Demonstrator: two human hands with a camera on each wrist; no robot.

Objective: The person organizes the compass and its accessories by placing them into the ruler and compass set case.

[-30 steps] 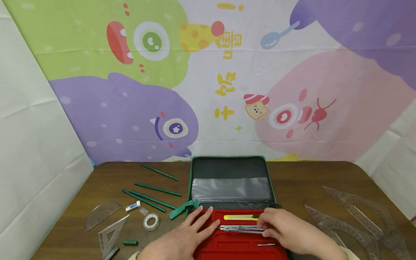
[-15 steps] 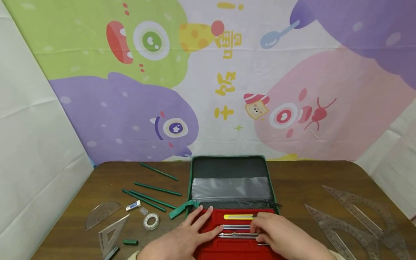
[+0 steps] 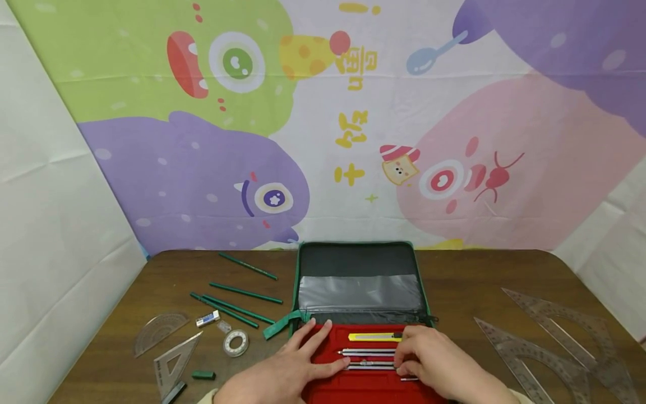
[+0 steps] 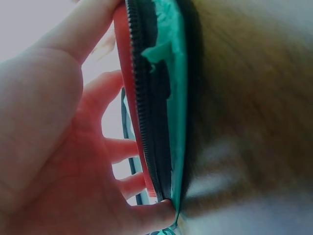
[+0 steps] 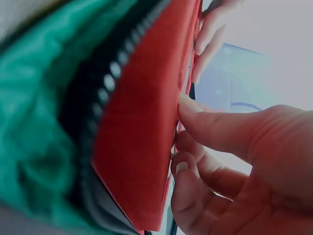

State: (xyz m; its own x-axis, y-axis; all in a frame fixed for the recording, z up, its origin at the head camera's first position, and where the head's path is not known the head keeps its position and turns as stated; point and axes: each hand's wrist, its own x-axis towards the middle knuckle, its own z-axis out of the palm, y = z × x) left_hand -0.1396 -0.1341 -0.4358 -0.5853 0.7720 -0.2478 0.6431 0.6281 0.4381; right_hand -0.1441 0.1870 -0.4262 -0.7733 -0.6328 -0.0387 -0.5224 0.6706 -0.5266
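In the head view an open green zip case holds a red moulded tray (image 3: 333,381). Two slim silver tools, each with a pair of parallel legs like a drawing compass, lie side by side in it: an upper compass (image 3: 368,352) and a lower compass (image 3: 370,366). My left hand (image 3: 277,373) rests spread on the tray's left side, one fingertip at the lower compass's left end. My right hand (image 3: 439,359) has curled fingers and thumb at the right ends, pinching the lower compass; its grip is partly hidden. In the right wrist view the thumb (image 5: 215,125) meets the tray's edge.
A yellow utility knife (image 3: 373,337) lies above the compasses, a small metal piece (image 3: 409,379) below. Left are several green pencils (image 3: 244,293), an eraser (image 3: 207,318), a tape-like ring (image 3: 235,343), a protractor (image 3: 160,331) and a set square (image 3: 176,362). Clear set squares (image 3: 535,353) lie right.
The silver compasses, bunched together a second ago, now lie apart, the lower one nearer the person. My right hand shifted left and down, then slightly back right. My left hand barely moved.
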